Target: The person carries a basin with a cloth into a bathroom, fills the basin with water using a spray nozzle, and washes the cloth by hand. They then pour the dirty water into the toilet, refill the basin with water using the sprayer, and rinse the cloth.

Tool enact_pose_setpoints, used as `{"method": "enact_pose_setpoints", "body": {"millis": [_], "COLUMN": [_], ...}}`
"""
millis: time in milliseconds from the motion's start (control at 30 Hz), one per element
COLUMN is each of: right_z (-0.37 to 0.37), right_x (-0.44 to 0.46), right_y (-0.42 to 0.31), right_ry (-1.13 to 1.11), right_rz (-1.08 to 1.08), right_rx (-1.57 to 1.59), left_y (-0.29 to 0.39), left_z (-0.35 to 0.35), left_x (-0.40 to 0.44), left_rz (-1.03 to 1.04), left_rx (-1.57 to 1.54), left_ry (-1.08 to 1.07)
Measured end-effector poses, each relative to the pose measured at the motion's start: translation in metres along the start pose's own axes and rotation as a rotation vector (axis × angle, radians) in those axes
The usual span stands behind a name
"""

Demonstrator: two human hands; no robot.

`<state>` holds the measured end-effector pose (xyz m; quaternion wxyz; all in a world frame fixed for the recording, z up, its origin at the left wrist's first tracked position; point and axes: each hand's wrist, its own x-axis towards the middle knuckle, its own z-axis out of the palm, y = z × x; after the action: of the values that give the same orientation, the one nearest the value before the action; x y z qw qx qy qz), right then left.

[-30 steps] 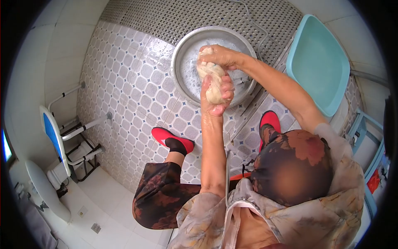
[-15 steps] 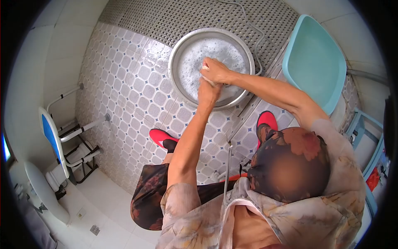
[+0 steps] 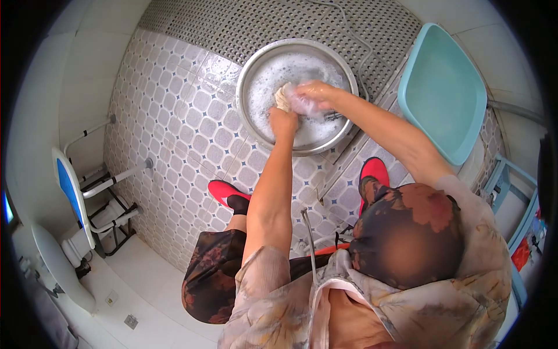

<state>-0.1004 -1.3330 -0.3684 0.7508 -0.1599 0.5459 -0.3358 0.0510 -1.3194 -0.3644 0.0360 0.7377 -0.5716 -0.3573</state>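
Note:
A round metal basin (image 3: 247,125) of soapy water stands on the floor before me. My left hand (image 3: 283,121) is closed on a cream cloth (image 3: 283,98) over the suds, near the basin's middle. Just to its right, my right hand (image 3: 317,95) is blurred by motion at a pale, blurred patch beside the cloth; its fingers are partly smeared, and whether it grips anything is unclear.
A light-blue tub (image 3: 444,93) leans at the right by the wall. A grey perforated mat (image 3: 232,29) lies behind the basin, with a hose (image 3: 366,46) on it. At the left stands a blue-and-white shower chair (image 3: 72,195). Red shoes (image 3: 229,192) are on the tiles.
The twisted cloth was held up in both hands, then lowered into the basin. Now my hands have moved apart slightly, and the cloth looks looser beside my left hand.

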Motion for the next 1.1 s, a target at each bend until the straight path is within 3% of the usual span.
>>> {"method": "enact_pose_setpoints", "body": {"millis": [67,133,167,200,233,267,300,333,400,433,467,500,533,567,600,667,733,800,867,933,967,1033,1100], "right_z": [0.023,0.027,0.020,0.014,0.002,-0.009,-0.016,-0.012,-0.005,-0.009,-0.014,-0.009,-0.005,-0.001,0.007,0.009,0.008,0.016,0.029,0.035,0.040,0.054,0.062], "right_x": [-0.045,-0.066,-0.067,-0.066,-0.057,-0.047,-0.042,-0.049,-0.063,-0.057,-0.047,-0.050,-0.057,-0.066,-0.080,-0.089,-0.090,-0.092,-0.093,-0.077,-0.074,-0.073,-0.088], "right_y": [-0.026,-0.044,-0.049,-0.050,-0.048,-0.044,-0.040,-0.042,-0.041,-0.037,-0.031,-0.037,-0.040,-0.039,-0.048,-0.061,-0.071,-0.075,-0.077,-0.061,-0.053,-0.045,-0.047], "right_ry": [-0.123,-0.241,-0.202,-0.164,-0.166,0.005,0.179,0.180,0.313,0.314,-0.034,-0.381,-0.381,-0.471,-0.561,-0.574,-0.521,-0.477,-0.323,-0.306,-0.133,0.161,0.164], "right_rz": [0.015,0.024,-0.104,-0.227,-0.229,-0.351,-0.470,-0.472,-0.331,-0.333,-0.179,-0.019,-0.022,-0.091,-0.160,-0.197,-0.338,-0.410,-0.476,-0.538,-0.689,-1.008,-1.052], "right_rx": [-0.016,-0.026,-0.232,-0.438,-0.438,-0.545,-0.652,-0.654,-0.357,-0.360,-0.002,0.354,0.351,0.373,0.395,0.341,-0.115,-0.303,-0.517,-0.521,-0.620,-0.765,-0.772], "left_y": [-0.005,0.006,0.018,0.015,0.014,0.013,0.016,0.021,0.031,0.035,0.038,0.042,0.046,0.047,0.047,0.045,0.044,0.044,0.043,0.040,0.036,0.026,0.012], "left_z": [0.009,0.002,-0.020,-0.026,-0.031,-0.034,-0.040,-0.046,-0.053,-0.054,-0.052,-0.048,-0.044,-0.040,-0.039,-0.042,-0.050,-0.057,-0.060,-0.063,-0.068,-0.076,-0.078], "left_x": [0.005,0.000,-0.004,-0.010,-0.013,-0.017,-0.030,-0.042,-0.067,-0.078,-0.087,-0.094,-0.099,-0.100,-0.101,-0.102,-0.098,-0.094,-0.089,-0.078,-0.071,-0.066,-0.061], "left_rz": [0.025,-0.030,-0.217,-0.221,-0.374,-0.534,-0.406,-0.403,-0.497,-0.469,-0.465,-0.406,-0.341,-0.347,-0.343,-0.415,-0.400,-0.096,-0.087,0.027,0.002,0.104,0.189], "left_rx": [-0.019,-1.389,-1.270,-1.270,-1.466,-1.654,-1.777,-1.778,-2.122,-2.204,-2.205,-2.301,-2.387,-2.388,-2.389,-2.207,-2.136,-1.545,-1.438,-1.024,-0.892,-0.919,-0.950], "left_ry": [-0.026,-0.440,-0.669,-0.665,-0.798,-0.935,-1.034,-1.037,-1.236,-1.307,-1.309,-1.480,-1.657,-1.695,-1.695,-1.418,-1.355,-1.002,-0.961,-0.747,-0.697,-0.684,-0.652]}}
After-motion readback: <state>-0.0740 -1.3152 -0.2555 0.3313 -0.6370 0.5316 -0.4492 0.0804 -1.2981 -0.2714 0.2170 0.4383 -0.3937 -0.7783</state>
